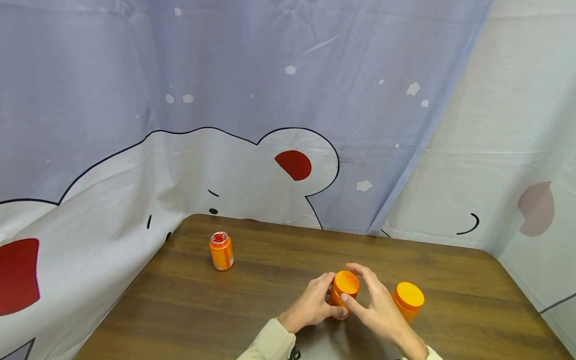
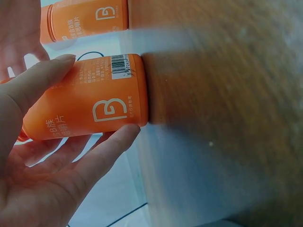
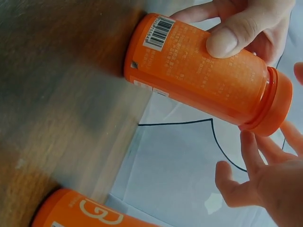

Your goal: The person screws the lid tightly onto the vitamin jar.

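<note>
An orange pill bottle [image 1: 339,301] with an orange screw cap [image 1: 346,283] stands upright on the wooden table, barcode and white print on its side. My left hand [image 1: 312,303] grips the body, its thumb across the printed side in the right wrist view. Around the cap my right hand [image 1: 377,310] is spread, thumb in front and forefinger behind. In the right wrist view its fingertips [image 3: 247,137] come right up to the cap's lower edge, while the thumb shows a small gap. A second capped orange bottle [image 1: 408,301] stands just right of the right hand, partly hidden by it.
Farther back on the left of the table [image 1: 189,305] stands another orange bottle [image 1: 222,252], without an orange cap, its pale rim around a red top. A printed curtain [image 1: 252,100] hangs along the table's back and sides.
</note>
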A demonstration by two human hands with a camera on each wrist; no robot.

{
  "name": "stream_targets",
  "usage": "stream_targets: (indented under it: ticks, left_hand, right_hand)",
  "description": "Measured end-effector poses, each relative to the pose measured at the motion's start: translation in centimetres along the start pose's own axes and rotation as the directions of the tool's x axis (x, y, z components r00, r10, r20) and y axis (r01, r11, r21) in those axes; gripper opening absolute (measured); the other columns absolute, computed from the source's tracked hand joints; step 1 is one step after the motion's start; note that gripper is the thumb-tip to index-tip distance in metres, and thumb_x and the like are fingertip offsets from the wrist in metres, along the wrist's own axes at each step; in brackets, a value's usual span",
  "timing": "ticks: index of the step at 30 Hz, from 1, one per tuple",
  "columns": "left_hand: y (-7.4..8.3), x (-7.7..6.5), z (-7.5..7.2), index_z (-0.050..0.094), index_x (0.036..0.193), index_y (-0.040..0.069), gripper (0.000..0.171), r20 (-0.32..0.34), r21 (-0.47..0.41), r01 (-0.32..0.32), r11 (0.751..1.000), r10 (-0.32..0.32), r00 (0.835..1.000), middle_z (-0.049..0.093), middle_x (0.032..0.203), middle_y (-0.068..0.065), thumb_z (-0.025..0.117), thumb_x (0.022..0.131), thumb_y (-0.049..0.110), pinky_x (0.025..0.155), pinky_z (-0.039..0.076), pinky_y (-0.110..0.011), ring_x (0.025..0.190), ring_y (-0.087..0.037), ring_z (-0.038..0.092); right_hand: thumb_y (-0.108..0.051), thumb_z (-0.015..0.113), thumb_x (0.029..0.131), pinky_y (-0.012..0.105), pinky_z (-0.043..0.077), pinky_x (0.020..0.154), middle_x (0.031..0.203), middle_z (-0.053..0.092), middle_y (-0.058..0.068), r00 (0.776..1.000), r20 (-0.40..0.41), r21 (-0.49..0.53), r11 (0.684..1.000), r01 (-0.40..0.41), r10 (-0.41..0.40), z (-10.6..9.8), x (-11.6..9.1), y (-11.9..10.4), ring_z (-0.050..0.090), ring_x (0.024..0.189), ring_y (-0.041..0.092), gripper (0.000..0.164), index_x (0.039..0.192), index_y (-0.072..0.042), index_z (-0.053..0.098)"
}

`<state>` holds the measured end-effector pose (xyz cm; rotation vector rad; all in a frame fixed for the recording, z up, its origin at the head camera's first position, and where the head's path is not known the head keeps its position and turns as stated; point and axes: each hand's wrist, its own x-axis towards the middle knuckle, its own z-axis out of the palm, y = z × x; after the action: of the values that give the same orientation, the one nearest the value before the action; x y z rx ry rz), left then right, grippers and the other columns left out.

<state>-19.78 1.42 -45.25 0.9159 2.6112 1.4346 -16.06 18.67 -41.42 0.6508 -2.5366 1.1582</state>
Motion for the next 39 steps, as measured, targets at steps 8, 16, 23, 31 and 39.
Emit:
stream_targets:
  ticks: [8, 16, 23, 31, 39]
  left_hand:
    - [0.0, 0.0, 0.0, 0.05, 0.117, 0.016, 0.056, -0.004, 0.029, 0.005, 1.0, -0.005, 1.0, 0.054, 0.101, 0.007, 0.079, 0.07, 0.024, 0.08, 0.048, -0.021, 0.092, -0.003, 0.053]
    - [0.0, -0.1, 0.0, 0.05, 0.116, 0.016, 0.055, -0.003, 0.034, -0.003, 0.999, 0.003, 1.0, 0.054, 0.101, 0.007, 0.079, 0.071, 0.025, 0.079, 0.047, -0.02, 0.092, -0.004, 0.054]
    - [0.0, -0.1, 0.0, 0.049, 0.117, 0.017, 0.056, 0.0, 0.037, 0.003, 0.999, -0.003, 1.0, 0.054, 0.104, 0.006, 0.079, 0.071, 0.028, 0.08, 0.048, -0.021, 0.095, -0.006, 0.055]
    - [0.0, 0.1, 0.1, 0.051, 0.113, 0.016, 0.055, -0.016, 0.072, -0.004, 0.997, 0.006, 1.0, 0.054, 0.099, 0.008, 0.081, 0.068, 0.028, 0.077, 0.046, -0.019, 0.088, -0.002, 0.052]
    - [0.0, 0.0, 0.0, 0.051, 0.111, 0.017, 0.054, -0.016, 0.072, -0.002, 0.997, 0.003, 1.0, 0.053, 0.096, 0.009, 0.081, 0.068, 0.029, 0.076, 0.046, -0.019, 0.084, -0.001, 0.05]
  right_hand:
    - [-0.01, 0.071, 0.078, 0.047, 0.04, 0.09, 0.121, 0.055, 0.0, 1.0, -0.008, -0.024, 1.0, 0.016, -0.016, 0.1, 0.2, -0.3, 0.05, 0.111, 0.018, 0.052, 0.124, -0.017, 0.048]
    - [-0.029, 0.071, 0.079, 0.05, 0.039, 0.087, 0.119, 0.054, -0.007, 0.999, -0.034, -0.033, 0.999, 0.014, -0.015, 0.3, 0.2, 0.4, 0.048, 0.108, 0.012, 0.049, 0.122, -0.018, 0.049]
    - [-0.034, 0.073, 0.077, 0.05, 0.036, 0.086, 0.116, 0.053, -0.002, 0.998, -0.061, -0.11, 0.993, 0.028, -0.035, 0.7, 0.3, 0.7, 0.047, 0.107, 0.016, 0.053, 0.12, -0.013, 0.05]
    - [-0.037, 0.07, 0.079, 0.049, 0.03, 0.089, 0.122, 0.051, -0.002, 0.993, -0.106, -0.064, 0.997, -0.052, 0.045, 0.6, 0.2, 0.5, 0.045, 0.111, 0.02, 0.057, 0.127, -0.019, 0.045]
    - [-0.026, 0.07, 0.081, 0.046, 0.039, 0.09, 0.124, 0.051, -0.009, 0.996, -0.089, -0.04, 0.999, 0.011, -0.014, 0.2, 0.1, 0.2, 0.049, 0.111, 0.015, 0.056, 0.13, -0.025, 0.043]
